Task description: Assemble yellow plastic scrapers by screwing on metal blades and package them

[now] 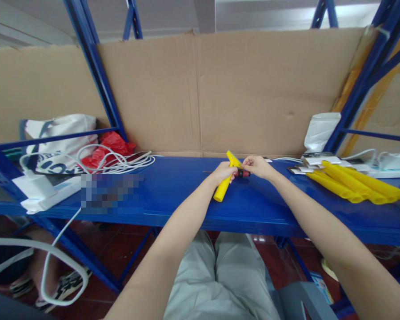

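Note:
My left hand (225,172) is wrapped round a yellow tool (222,190) that looks like a scraper, with a hollow round handle and a wider head with a pale edge. The handle's end points down toward me, and the head is tilted up and away. My right hand (255,166) is at the right side of the head, fingers pinched together; whatever is between the fingertips is too small to make out. A screwdriver with a red and black handle (243,173) lies on the blue shelf (173,191) just below my right hand, its thin shaft pointing left behind my left hand.
More yellow tube-handled tools (360,182) are piled at the right, near a white pouch (322,131). At the left are a power strip (51,195), coiled white cable (130,162), a red plastic bag (111,149) and a cloth bag (62,142). A cardboard panel (253,93) stands behind.

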The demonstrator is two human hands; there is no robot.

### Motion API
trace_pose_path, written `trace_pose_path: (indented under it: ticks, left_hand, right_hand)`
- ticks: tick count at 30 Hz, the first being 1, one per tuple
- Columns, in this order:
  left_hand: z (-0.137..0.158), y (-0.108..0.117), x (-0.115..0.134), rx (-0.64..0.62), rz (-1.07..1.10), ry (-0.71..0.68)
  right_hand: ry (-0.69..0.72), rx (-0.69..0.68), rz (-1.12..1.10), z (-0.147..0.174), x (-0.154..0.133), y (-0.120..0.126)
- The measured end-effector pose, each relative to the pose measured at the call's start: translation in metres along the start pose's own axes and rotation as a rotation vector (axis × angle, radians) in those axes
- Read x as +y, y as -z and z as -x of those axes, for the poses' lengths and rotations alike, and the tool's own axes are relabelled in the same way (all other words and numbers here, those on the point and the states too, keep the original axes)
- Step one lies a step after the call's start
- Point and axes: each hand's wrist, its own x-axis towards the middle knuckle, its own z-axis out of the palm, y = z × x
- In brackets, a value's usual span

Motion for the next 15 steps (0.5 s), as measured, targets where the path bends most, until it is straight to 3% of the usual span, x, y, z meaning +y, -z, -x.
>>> trace_pose_path:
  ticks: [4,8,11,15]
  left_hand:
    - [0.001,0.000,0.002,0.094,-0.028,0.049]
    - [0.002,0.000,0.002,0.106,-0.017,0.068]
    - [0.003,0.000,0.002,0.095,-0.004,0.070]
    - [0.003,0.001,0.002,0.089,-0.022,0.074]
  right_hand:
    - [-0.045,0.085,0.175,-0.002,0.004,0.011]
    - [-0.244,0.201,0.505,0.000,0.024,0.040]
    - [-0.438,0.178,0.675,0.007,0.046,0.060]
    - [-0.587,0.112,0.731,0.017,0.066,0.070]
